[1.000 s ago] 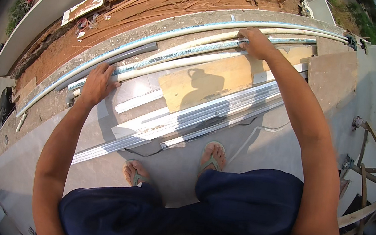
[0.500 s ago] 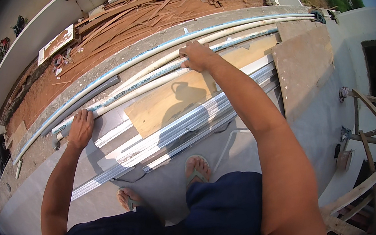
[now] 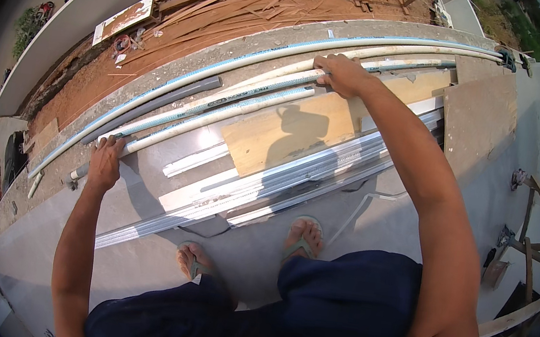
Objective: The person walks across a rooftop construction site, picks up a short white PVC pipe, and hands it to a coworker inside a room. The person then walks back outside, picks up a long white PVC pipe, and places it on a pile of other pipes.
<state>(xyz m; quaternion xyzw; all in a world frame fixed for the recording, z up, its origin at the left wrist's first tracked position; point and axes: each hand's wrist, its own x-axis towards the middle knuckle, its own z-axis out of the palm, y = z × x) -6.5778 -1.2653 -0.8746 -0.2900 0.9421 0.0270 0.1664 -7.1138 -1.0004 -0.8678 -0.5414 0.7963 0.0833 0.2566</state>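
Note:
My left hand [image 3: 106,160] is closed at the left end of a white pipe with blue-green printing [image 3: 226,96]. Farther along that pipe, my right hand [image 3: 345,76] grips it from above, fingers curled around the far side. On the near side lies a shorter white pipe [image 3: 233,112], a narrow gap apart from the held one along much of its length; its left end passes by my left hand. A dark grey pipe [image 3: 162,108] rests just beyond the held pipe. Past that, a long white pipe with a blue band [image 3: 257,56] bends along the concrete edge.
A yellowish board [image 3: 302,132] and silvery metal profiles [image 3: 268,178] lie between the pipes and my sandalled feet [image 3: 304,238]. A brown sheet [image 3: 480,114] is at the right. Timber planks [image 3: 257,3] cover red soil beyond the edge. A wooden frame [image 3: 535,251] stands far right.
The view has shifted, so the scene sits farther right. My left hand is now closer to the held pipe's left end. The gap between that pipe and the nearer white one looks wider.

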